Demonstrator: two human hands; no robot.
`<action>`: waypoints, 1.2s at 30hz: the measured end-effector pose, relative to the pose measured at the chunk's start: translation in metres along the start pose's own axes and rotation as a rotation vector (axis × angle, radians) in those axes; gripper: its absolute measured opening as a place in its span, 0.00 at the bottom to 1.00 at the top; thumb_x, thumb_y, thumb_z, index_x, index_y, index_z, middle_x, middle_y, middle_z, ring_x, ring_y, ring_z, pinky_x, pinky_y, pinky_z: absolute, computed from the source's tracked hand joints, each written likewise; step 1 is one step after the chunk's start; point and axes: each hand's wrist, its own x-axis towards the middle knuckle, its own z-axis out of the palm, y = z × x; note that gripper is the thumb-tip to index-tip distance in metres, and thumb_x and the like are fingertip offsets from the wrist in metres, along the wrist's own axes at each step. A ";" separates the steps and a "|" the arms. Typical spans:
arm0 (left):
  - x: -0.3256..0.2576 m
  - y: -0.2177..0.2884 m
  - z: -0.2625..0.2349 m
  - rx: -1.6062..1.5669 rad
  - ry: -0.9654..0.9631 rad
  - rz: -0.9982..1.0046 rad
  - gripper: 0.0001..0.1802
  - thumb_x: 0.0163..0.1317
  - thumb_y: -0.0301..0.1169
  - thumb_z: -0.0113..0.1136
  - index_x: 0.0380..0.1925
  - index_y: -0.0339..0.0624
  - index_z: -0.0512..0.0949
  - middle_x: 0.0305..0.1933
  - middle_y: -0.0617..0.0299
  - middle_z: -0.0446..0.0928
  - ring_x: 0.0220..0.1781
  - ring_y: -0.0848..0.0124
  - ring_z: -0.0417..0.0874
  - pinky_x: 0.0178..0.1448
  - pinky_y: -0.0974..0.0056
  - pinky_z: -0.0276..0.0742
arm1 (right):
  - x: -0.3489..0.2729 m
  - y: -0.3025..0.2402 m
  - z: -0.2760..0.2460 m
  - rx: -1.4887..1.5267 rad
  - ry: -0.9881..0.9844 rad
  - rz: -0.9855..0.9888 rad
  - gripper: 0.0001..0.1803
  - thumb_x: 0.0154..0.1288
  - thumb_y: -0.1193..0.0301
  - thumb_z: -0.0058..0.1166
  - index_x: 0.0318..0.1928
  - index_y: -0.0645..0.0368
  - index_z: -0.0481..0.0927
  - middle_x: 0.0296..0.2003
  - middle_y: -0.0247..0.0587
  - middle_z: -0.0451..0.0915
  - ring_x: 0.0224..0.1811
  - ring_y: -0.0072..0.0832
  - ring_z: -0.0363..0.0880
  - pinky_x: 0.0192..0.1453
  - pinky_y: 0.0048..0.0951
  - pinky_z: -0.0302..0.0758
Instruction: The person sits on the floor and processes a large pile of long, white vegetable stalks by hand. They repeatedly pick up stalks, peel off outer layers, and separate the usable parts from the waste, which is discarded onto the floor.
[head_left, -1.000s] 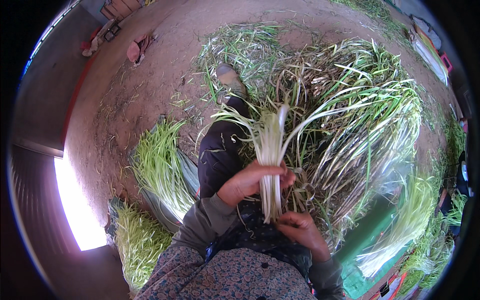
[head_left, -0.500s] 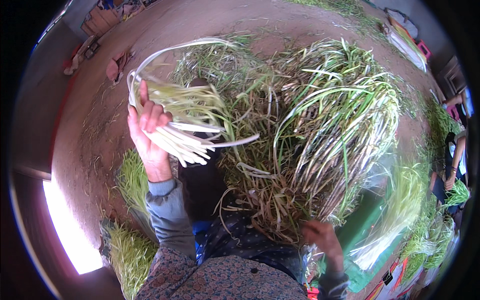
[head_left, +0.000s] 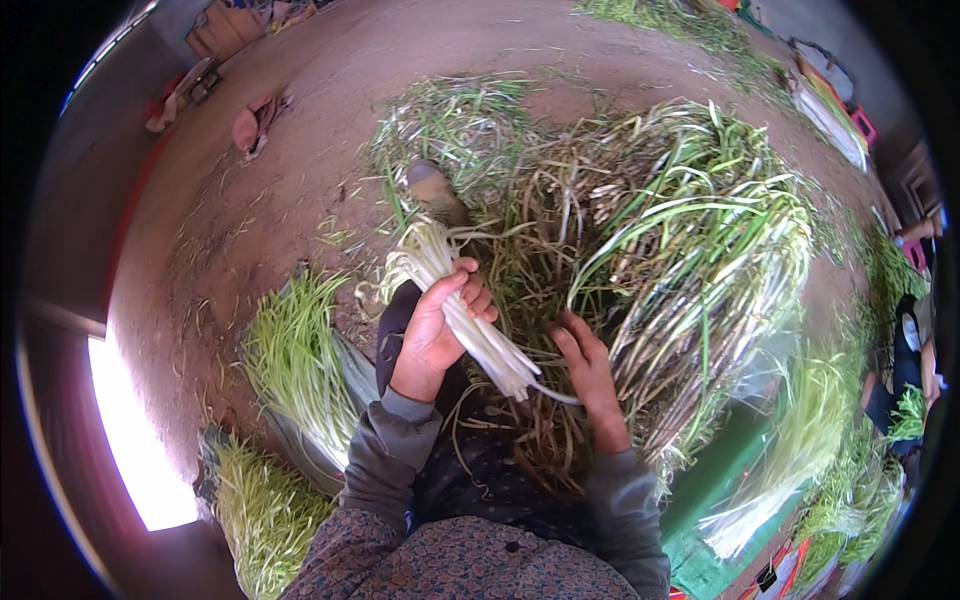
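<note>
My left hand is wrapped round a bunch of pale, chive-like stalks above my lap. The white cut ends slant down to the right, and the limp tops hang over the far side of the fist. Just right of those ends is my right hand, its visible fingers bent and a little apart, with no bunch in it. One stray stalk reaches from the bunch toward the right wrist. Beyond and beside this hand lies a big heap of uncleaned, long-leaved greens, with brownish stems toward me and green leaves farther out.
Sorted bundles lie on my left, with another pile nearer. More pale stalks rest on a green surface at the right. Leaf scraps lie ahead by my shoe. Another person's arm shows at the far right.
My left hand has brought the bunch down and right, from far left to over my lap. The right hand has moved up and left toward the bunch's white ends.
</note>
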 end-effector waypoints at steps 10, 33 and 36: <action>-0.015 -0.001 -0.020 0.272 0.218 -0.087 0.13 0.57 0.29 0.52 0.42 0.39 0.68 0.40 0.51 0.75 0.38 0.60 0.79 0.37 0.59 0.77 | -0.066 -0.028 -0.035 0.338 -0.156 0.104 0.14 0.64 0.67 0.44 0.32 0.67 0.73 0.11 0.31 0.67 0.08 0.16 0.62 0.13 0.18 0.62; -0.057 -0.046 -0.003 0.240 0.194 -0.191 0.27 0.58 0.28 0.47 0.58 0.32 0.57 0.40 0.47 0.76 0.43 0.56 0.78 0.51 0.57 0.72 | -0.055 -0.040 0.011 -0.021 -0.269 0.123 0.07 0.61 0.70 0.48 0.31 0.59 0.75 0.19 0.39 0.74 0.15 0.24 0.70 0.20 0.25 0.67; -0.063 -0.038 -0.013 0.295 0.096 -0.267 0.25 0.59 0.28 0.47 0.56 0.32 0.59 0.27 0.56 0.75 0.31 0.65 0.77 0.42 0.59 0.72 | -0.072 -0.024 0.028 -0.062 -0.313 0.150 0.07 0.60 0.71 0.49 0.34 0.63 0.74 0.20 0.49 0.71 0.17 0.36 0.71 0.23 0.28 0.67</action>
